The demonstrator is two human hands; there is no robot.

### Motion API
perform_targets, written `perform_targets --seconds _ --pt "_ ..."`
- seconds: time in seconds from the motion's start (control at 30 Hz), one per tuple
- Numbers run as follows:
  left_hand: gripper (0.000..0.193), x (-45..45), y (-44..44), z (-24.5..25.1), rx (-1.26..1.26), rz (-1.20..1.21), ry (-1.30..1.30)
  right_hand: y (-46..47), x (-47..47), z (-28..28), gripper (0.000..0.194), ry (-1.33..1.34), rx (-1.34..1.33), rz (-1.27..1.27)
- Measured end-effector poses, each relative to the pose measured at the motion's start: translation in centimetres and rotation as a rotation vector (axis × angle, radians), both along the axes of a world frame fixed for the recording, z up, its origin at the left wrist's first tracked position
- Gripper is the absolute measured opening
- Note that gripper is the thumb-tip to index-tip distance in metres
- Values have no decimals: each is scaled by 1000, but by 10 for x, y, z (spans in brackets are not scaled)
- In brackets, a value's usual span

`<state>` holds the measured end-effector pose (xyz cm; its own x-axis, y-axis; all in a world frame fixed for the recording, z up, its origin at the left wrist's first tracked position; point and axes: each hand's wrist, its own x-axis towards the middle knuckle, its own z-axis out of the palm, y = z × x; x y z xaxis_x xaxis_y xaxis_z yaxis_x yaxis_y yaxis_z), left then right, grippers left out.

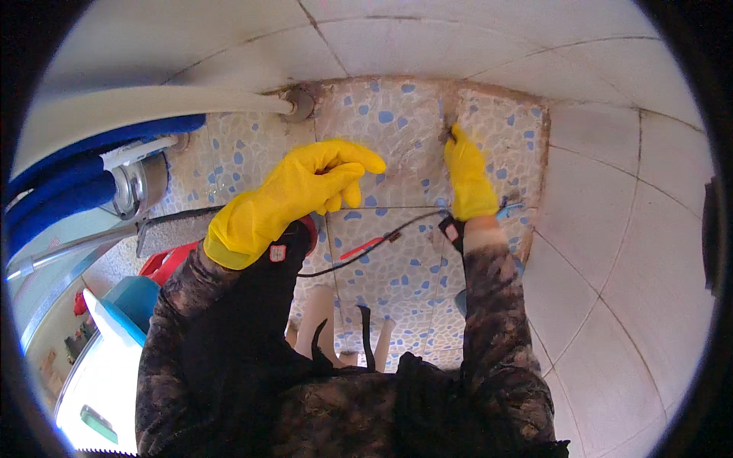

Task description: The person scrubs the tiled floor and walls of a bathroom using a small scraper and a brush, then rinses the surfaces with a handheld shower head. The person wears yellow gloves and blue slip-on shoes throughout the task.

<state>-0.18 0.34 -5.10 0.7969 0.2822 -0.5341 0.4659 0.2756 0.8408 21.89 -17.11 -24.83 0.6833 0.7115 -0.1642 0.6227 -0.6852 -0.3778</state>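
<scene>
Both of my hands wear yellow rubber gloves. My left hand (303,192) hangs above the patterned floor tiles (401,252) with its fingers curled and nothing seen between them. My right hand (469,172) reaches down to the floor along a dirty brown joint (451,109) between the tiles. A small dark thing shows at its fingertips; what it is and whether the hand grips it cannot be told. A thin black cable (366,252) crosses the floor below the hands, beside a red stick-like thing (359,248). A blue brush-like thing (511,209) lies just right of my right wrist.
Tiled walls (595,217) rise ahead and at the right. At the left are a white pipe (246,104) entering the floor, blue fabric-like material (80,200), a metal pole (80,249) with a grey flat head, a red object (169,260) and a teal container (133,300).
</scene>
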Motion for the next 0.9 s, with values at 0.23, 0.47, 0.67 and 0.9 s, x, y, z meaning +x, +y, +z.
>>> perform_targets --seconds 0.23,0.47,0.67,0.9 --pt "23 5 9 -1 -68 59 -9 -43 -15 -26 35 172 -45 -88" --pt "23 -7 5 -4 -74 48 14 -33 -22 -26 34 112 -139 -68" --pt "24 -6 2 -2 -92 -8 41 12 -5 2 35 226 67 -83" --pt "24 1 15 -5 -82 26 -46 -53 -26 1 42 237 -441 44"
